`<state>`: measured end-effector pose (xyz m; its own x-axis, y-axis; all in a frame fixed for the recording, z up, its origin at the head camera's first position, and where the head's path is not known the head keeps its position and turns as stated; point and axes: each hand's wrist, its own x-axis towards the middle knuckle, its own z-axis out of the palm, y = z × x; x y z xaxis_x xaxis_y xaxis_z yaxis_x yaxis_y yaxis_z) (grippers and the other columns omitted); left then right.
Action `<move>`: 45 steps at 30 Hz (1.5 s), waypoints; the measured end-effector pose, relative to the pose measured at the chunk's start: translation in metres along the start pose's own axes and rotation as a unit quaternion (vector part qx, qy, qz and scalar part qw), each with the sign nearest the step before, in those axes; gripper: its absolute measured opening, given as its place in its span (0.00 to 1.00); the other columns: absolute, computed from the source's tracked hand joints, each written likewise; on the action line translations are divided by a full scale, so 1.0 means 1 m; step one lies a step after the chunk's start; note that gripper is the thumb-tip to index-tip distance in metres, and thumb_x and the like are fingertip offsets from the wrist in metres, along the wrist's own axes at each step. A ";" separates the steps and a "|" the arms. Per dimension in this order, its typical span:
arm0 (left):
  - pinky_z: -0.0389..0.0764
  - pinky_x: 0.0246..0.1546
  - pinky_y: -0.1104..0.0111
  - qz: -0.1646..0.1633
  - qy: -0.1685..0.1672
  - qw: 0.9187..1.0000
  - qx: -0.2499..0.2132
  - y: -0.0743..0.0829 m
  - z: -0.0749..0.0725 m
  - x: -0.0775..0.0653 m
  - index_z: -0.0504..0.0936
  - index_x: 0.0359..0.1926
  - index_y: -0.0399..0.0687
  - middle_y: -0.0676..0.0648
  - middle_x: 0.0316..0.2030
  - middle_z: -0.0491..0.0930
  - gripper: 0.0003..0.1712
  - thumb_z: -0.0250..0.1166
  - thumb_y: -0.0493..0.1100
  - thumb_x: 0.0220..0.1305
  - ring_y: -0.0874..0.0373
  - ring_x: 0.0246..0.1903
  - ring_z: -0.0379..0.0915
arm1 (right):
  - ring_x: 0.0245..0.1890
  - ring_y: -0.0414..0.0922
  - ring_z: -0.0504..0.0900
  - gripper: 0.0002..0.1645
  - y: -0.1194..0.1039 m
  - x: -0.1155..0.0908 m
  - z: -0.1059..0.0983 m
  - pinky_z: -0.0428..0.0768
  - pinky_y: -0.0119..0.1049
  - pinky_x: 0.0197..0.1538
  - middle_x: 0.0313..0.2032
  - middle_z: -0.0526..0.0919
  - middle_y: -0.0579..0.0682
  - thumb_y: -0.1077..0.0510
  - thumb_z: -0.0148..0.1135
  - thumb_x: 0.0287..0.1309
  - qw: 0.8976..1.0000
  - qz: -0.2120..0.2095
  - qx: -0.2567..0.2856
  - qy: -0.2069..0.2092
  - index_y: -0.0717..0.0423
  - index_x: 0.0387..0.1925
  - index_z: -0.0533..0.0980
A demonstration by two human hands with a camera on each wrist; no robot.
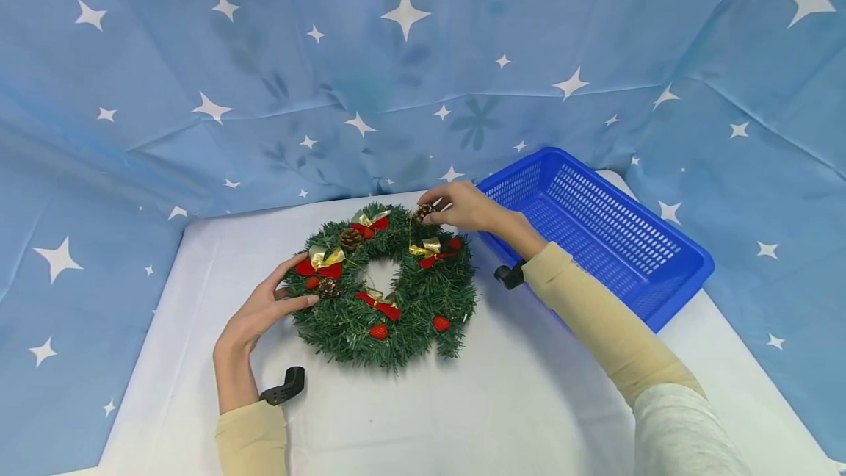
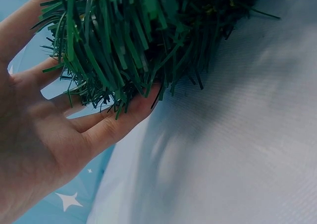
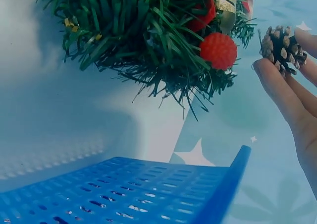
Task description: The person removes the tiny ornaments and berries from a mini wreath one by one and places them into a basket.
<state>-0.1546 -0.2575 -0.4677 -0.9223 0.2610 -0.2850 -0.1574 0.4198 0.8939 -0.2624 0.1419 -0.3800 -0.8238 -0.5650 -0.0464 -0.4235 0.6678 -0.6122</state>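
Observation:
A green tinsel Christmas wreath (image 1: 419, 314) with red and gold bows, red berries and pine cones lies on the white table. My left hand (image 1: 261, 311) grips its left edge, thumb on top near a pine cone (image 1: 327, 288). From below, the left wrist view has the fingers (image 2: 119, 122) curled under the green bristles (image 2: 129, 40). Above the wreath's upper right, my right hand (image 1: 465, 206) pinches a brown pine cone (image 1: 425, 211) between thumb and fingertips. Pale-tipped scales show on this cone (image 3: 281, 50) in the right wrist view, off to the side of a red berry (image 3: 218, 51).
A blue perforated plastic basket (image 1: 681, 281) stands at the right of the table, under my right forearm. Blue cloth (image 1: 396, 138) with white stars hangs behind and at both sides. White cloth (image 1: 396, 417) covers the table in front of the wreath.

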 end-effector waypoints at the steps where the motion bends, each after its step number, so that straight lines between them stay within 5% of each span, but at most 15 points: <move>1: 0.54 0.66 0.26 0.000 0.000 1.000 0.001 0.000 0.000 0.000 0.53 0.81 0.74 0.43 0.83 0.41 0.52 0.74 0.55 0.64 0.27 0.76 0.48 | 0.58 0.54 0.84 0.24 0.000 -0.001 -0.001 0.83 0.48 0.57 0.61 0.83 0.55 0.55 0.66 0.70 1.000 0.001 -0.001 0.001 0.56 0.64 0.79; 22: 0.56 0.65 0.26 -0.003 -0.002 1.000 0.006 0.002 0.000 0.000 0.53 0.81 0.76 0.43 0.83 0.40 0.52 0.74 0.55 0.64 0.29 0.75 0.51 | 0.54 0.47 0.87 0.22 0.014 -0.025 -0.023 0.80 0.52 0.62 0.58 0.85 0.51 0.49 0.66 0.69 0.993 0.042 0.099 0.039 0.50 0.61 0.82; 45: 0.54 0.66 0.26 0.000 -0.004 1.000 0.002 0.003 0.000 -0.001 0.53 0.81 0.76 0.43 0.83 0.41 0.52 0.74 0.55 0.64 0.30 0.75 0.53 | 0.58 0.50 0.85 0.23 0.039 -0.051 -0.047 0.79 0.52 0.63 0.56 0.87 0.52 0.51 0.67 0.67 0.987 0.097 0.089 0.091 0.49 0.61 0.81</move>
<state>-0.1538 -0.2562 -0.4651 -0.9194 0.2682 -0.2877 -0.1559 0.4232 0.8925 -0.2547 0.2195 -0.3650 -0.9435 -0.3285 -0.0440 -0.1919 0.6495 -0.7358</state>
